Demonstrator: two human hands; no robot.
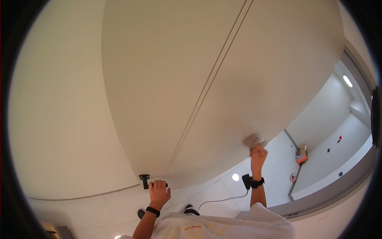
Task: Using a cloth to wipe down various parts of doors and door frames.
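A large beige door [167,89] with two thin parallel grooves fills most of the view. My left hand [159,193] is closed around the black lever handle [144,180] near the door's lower left. Over to the right, my right hand [259,151] grips a brownish cloth [250,141] against the door surface, close to its free edge. The cloth is blurred and its folds cannot be made out. My fingers hide part of both the handle and the cloth.
A grey door frame [328,198] runs along the right. Beyond it, an orange and brown box [302,154] and a small pink object [293,177] lie on the white tiled floor [276,167]. A grey cable [220,199] leads from a black device [246,181] at my right wrist.
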